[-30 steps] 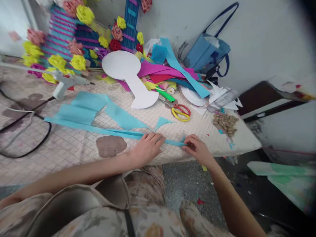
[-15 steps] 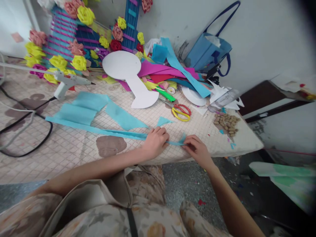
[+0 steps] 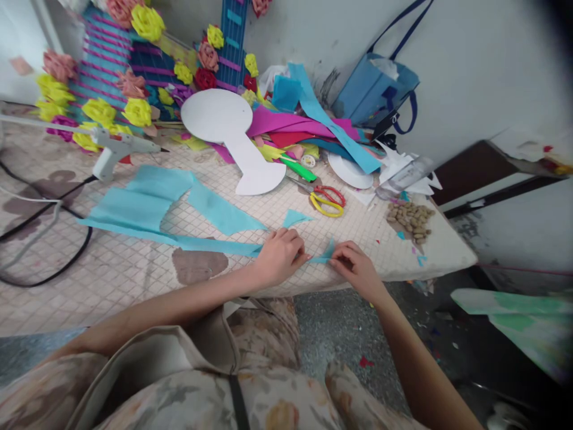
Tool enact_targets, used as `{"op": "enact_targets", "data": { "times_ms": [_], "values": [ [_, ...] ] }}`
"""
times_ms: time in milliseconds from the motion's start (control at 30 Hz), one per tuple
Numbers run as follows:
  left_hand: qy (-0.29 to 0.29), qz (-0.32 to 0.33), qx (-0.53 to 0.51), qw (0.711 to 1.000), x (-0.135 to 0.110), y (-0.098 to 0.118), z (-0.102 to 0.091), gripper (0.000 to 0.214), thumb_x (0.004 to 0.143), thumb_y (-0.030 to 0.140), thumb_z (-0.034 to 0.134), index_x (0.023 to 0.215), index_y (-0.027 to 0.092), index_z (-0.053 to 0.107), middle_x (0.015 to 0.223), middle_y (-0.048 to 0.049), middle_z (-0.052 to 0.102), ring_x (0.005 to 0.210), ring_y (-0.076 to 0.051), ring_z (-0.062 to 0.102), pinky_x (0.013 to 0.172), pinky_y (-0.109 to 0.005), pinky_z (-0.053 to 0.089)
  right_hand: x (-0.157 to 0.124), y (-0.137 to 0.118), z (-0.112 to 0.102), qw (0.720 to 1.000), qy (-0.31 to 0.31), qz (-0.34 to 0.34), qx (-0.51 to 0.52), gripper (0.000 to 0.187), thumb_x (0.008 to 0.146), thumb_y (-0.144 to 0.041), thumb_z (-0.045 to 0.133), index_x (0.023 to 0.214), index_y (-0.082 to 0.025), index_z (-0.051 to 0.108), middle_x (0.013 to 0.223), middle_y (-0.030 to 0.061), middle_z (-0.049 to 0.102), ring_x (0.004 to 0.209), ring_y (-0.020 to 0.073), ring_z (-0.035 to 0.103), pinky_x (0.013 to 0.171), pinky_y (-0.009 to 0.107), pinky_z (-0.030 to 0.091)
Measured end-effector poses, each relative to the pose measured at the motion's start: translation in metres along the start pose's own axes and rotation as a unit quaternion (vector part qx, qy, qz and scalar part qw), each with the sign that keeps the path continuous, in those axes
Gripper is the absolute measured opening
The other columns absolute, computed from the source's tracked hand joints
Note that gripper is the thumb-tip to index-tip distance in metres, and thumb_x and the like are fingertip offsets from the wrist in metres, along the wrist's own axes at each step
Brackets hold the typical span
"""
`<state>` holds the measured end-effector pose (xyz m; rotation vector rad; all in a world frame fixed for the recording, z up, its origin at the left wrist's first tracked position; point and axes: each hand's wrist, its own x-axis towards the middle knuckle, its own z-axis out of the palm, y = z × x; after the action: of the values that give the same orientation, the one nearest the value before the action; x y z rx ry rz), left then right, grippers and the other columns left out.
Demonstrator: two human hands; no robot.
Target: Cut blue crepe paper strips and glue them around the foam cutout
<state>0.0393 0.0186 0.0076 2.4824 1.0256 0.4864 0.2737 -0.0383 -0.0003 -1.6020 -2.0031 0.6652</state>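
Observation:
A long light blue paper strip (image 3: 210, 243) lies along the near edge of the checked table (image 3: 134, 269). My left hand (image 3: 280, 257) is closed on the strip, fingers curled and pinching it against the table. My right hand (image 3: 356, 267) pinches the strip's right end (image 3: 323, 257) a short way off, with a small flap of blue paper sticking up between the two hands. Both hands rest at the table's front edge.
Loose blue paper pieces (image 3: 147, 197) lie to the left, beside a glue gun (image 3: 119, 149) with black cables (image 3: 54, 263). Behind are a white card cut-out (image 3: 233, 131), red and yellow scissors (image 3: 326, 200), a pile of nuts (image 3: 412, 218), coloured paper, paper flowers (image 3: 102, 110) and a blue bag (image 3: 376, 89).
My left hand has slid right along the strip and curled shut, so the gap between the hands has shrunk. The right hand stays pinched on the strip's end.

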Motion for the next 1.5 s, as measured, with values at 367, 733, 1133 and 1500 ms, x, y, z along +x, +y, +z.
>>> {"op": "enact_targets", "data": {
  "times_ms": [367, 733, 1133, 1500],
  "values": [
    [-0.012, -0.004, 0.05, 0.999, 0.002, 0.001, 0.003, 0.014, 0.088, 0.024, 0.053, 0.08, 0.015, 0.06, 0.099, -0.0073, 0.059, 0.093, -0.022, 0.051, 0.082, -0.037, 0.041, 0.004, -0.003, 0.0, 1.0, 0.006, 0.007, -0.017, 0.014, 0.088, -0.03, 0.054, 0.077, -0.022, 0.053, 0.084, 0.0037, 0.052, 0.079, 0.0187, 0.053, 0.067, 0.032, 0.043],
    [-0.014, -0.005, 0.042, 0.999, 0.002, 0.002, 0.002, 0.017, 0.089, 0.03, 0.055, 0.082, 0.015, 0.059, 0.098, -0.0072, 0.058, 0.094, -0.023, 0.051, 0.081, -0.037, 0.039, 0.005, -0.001, 0.0, 1.0, 0.005, 0.0, -0.009, 0.016, 0.087, -0.032, 0.055, 0.075, -0.022, 0.055, 0.083, 0.0037, 0.051, 0.075, 0.0178, 0.051, 0.062, 0.031, 0.042],
    [-0.013, -0.007, 0.024, 1.0, 0.001, 0.002, 0.002, 0.021, 0.082, 0.032, 0.065, 0.092, 0.017, 0.055, 0.102, -0.0056, 0.058, 0.097, -0.023, 0.051, 0.081, -0.037, 0.039, 0.007, -0.003, -0.004, 1.0, -0.005, -0.009, -0.006, 0.015, 0.088, -0.031, 0.054, 0.077, -0.021, 0.055, 0.084, 0.0038, 0.051, 0.076, 0.0174, 0.051, 0.063, 0.03, 0.042],
    [-0.004, 0.011, 0.062, 0.998, 0.004, 0.014, 0.009, 0.032, 0.081, 0.034, 0.066, 0.105, 0.019, 0.051, 0.108, -0.007, 0.056, 0.104, -0.026, 0.049, 0.08, -0.038, 0.036, 0.008, -0.005, -0.005, 1.0, -0.003, -0.01, -0.013, 0.016, 0.087, -0.031, 0.053, 0.075, -0.022, 0.055, 0.081, 0.0036, 0.052, 0.074, 0.0178, 0.052, 0.061, 0.031, 0.043]
  ]
}}
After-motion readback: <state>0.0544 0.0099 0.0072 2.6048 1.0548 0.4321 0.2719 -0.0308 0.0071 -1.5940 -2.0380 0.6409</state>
